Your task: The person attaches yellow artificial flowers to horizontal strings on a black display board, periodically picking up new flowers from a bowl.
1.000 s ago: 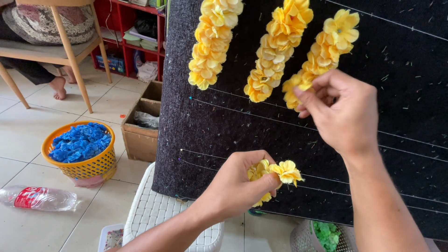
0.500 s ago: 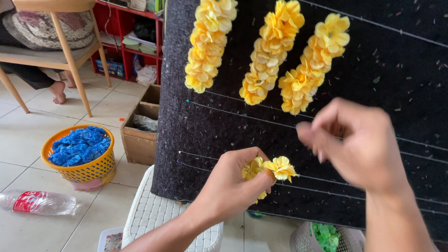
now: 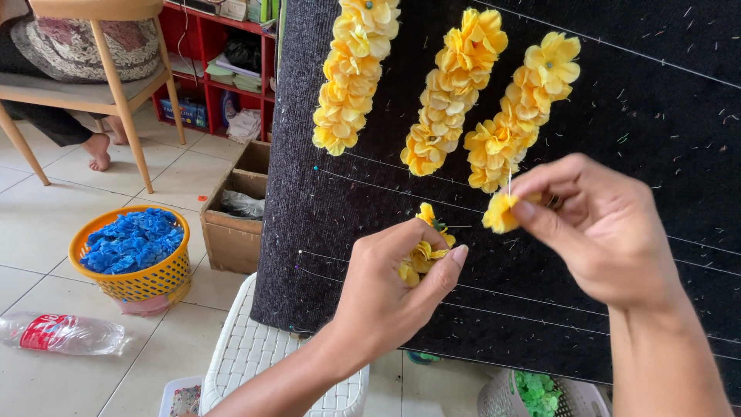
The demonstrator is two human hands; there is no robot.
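Yellow fabric flower (image 3: 500,212), at centre frame, is pinched between the right hand (image 3: 598,228) fingertips against a black felt board (image 3: 656,116). Lower centre, the left hand (image 3: 394,286) is closed around a small bunch of yellow flowers (image 3: 421,255).

**Bare hands, bare forearms, nothing fancy**

Nothing is being worn on the left hand (image 3: 390,289) or the right hand (image 3: 602,224): both are being shown completely bare. The forearms are being left uncovered too, right down to the frame edge. Fingernails are being kept short and plain, and the thumbnail on the left is being shown unpainted.
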